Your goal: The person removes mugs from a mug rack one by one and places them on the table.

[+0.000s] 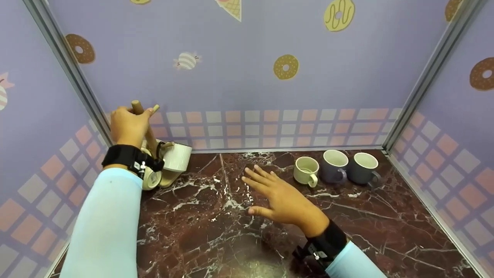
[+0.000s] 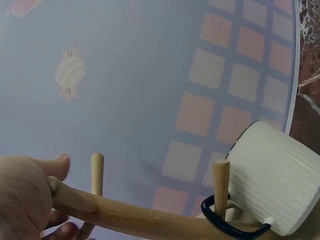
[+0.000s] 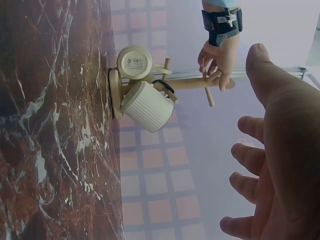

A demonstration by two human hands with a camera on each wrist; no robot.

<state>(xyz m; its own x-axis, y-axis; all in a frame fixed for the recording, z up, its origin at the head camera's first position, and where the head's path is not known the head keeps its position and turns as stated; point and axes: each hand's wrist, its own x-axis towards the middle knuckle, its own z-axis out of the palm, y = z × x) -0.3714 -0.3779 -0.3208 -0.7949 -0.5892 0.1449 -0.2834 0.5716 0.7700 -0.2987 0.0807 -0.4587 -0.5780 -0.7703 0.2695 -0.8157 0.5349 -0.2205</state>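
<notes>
At the back left, my left hand (image 1: 129, 125) grips the upper post of a wooden mug tree (image 2: 150, 215), just around its top pegs. A white ribbed mug (image 1: 177, 156) with a dark handle hangs tilted from a lower peg, its handle looped over the peg in the left wrist view. Beside it on the tree hangs a cream mug (image 3: 134, 62), its labelled base showing. My right hand (image 1: 283, 199) hovers over the middle of the table with fingers spread and holds nothing. It is nearest to a small pale green mug (image 1: 306, 171) at its right.
To the right of the green mug stand a purple mug (image 1: 334, 166) and a dark grey mug (image 1: 362, 168), both upright in a row. The dark red marbled table (image 1: 216, 239) is bounded by patterned panels (image 1: 239, 88) at the back and both sides.
</notes>
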